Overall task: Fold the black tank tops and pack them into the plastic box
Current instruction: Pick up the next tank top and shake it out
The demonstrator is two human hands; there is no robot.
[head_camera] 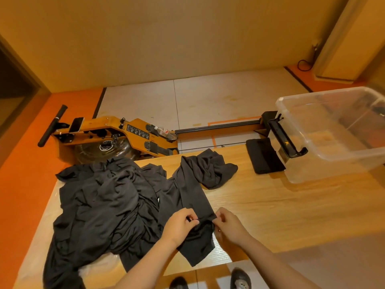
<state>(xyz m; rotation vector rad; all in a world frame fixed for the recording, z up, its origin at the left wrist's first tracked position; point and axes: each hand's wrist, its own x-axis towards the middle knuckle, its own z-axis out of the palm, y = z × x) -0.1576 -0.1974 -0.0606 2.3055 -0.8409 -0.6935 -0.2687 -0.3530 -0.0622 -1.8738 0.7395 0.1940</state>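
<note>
Near table [270,205] edge | left hand [179,226] and right hand [230,225] each pinched the folded end of tank top [193,201] | step: mid-fold | next: likely halve it, then plastic box [302,172]

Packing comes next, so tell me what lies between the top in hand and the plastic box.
Nothing visible blocks it: bare table runs from the held tank top to the open plastic box. A folded top lies beside the box's left wall.
</note>
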